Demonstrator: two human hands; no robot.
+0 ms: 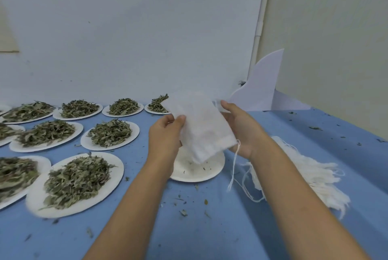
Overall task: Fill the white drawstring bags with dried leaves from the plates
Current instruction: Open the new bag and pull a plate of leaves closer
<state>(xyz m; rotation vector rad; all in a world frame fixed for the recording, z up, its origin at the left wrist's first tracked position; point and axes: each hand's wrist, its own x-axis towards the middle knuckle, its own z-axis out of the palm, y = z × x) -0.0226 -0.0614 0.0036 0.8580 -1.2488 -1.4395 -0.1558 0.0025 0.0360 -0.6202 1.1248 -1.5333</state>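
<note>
Two hands pinch the white drawstring bag [201, 125], left hand [165, 133] at nine o'clock, right hand [241, 127] at three. Its mouth tilts downward, so leaves may spill.

I hold my left forearm [130, 198] and right forearm [294, 188] stretched forward, my left hand [165, 133] pinching the white drawstring bag [201, 121] thumb-uppermost, my right hand [241, 131] cupped behind it, fingers curled on its far edge.
</note>
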